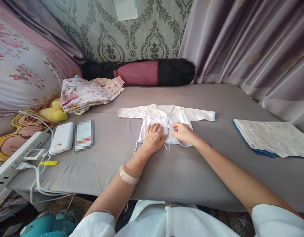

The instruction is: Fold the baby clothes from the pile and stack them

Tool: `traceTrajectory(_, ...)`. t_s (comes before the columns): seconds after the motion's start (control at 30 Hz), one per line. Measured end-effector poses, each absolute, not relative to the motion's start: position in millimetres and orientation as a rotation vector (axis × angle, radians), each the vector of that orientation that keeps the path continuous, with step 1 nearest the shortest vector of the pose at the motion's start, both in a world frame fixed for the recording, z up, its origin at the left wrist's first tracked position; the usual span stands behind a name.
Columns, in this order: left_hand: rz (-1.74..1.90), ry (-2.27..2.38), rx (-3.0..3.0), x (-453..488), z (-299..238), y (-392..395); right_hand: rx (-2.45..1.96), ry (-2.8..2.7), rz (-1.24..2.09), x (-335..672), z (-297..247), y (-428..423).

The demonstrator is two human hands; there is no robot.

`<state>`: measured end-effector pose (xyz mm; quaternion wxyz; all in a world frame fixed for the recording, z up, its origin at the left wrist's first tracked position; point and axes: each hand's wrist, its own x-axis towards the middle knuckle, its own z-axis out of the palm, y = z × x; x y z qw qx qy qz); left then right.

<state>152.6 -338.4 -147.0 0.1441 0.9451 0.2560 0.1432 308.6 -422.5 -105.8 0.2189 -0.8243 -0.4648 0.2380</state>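
A small white baby shirt point(161, 113) with pale blue trim lies spread out, its sleeves stretched to both sides. Thin tie strings hang below its hem. My left hand point(154, 135) rests flat on the shirt's front, fingers extended, with a pale bangle point(128, 175) on the wrist. Beside it, my right hand point(182, 132) pinches the edge of the shirt's front panel near the blue trim. The exact bit between those fingertips is partly hidden.
Folded cloths point(272, 138) lie at the right. Patterned clothes point(90, 93) are piled at the back left, before a rolled black-and-pink bag point(139, 73). A white power bank point(61, 138), a blurred packet point(84, 135) and a power strip point(16, 164) with cables sit at the left.
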Motion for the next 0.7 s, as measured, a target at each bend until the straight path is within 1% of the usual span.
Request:
traceTrajectory(0.13, 0.461, 0.764, 2.622, 154.7, -150.8, -335.5, -1.922, -0.893, 1.016, 317.2, -99.2, -414.9)
traceTrajectory(0.27, 0.511, 0.788, 2.491, 154.9, -151.0, -331.3, -1.765, -0.805, 1.081, 312.4, -89.4, -405.8)
traceTrajectory(0.5, 0.554, 0.744, 2.419, 152.9, -153.0, -328.4, -1.925, -0.876, 0.979, 296.4, -96.5, -395.3)
traceTrajectory(0.57, 0.59, 0.744, 2.4, 152.5, -155.9, -325.8, -1.999, -1.007, 0.927, 292.1, -104.7, -396.3)
traceTrajectory(0.7, 0.68, 0.814, 2.293, 151.4, -160.8, -319.4, -2.071, -1.453, 0.697, 282.2, -115.2, -409.3)
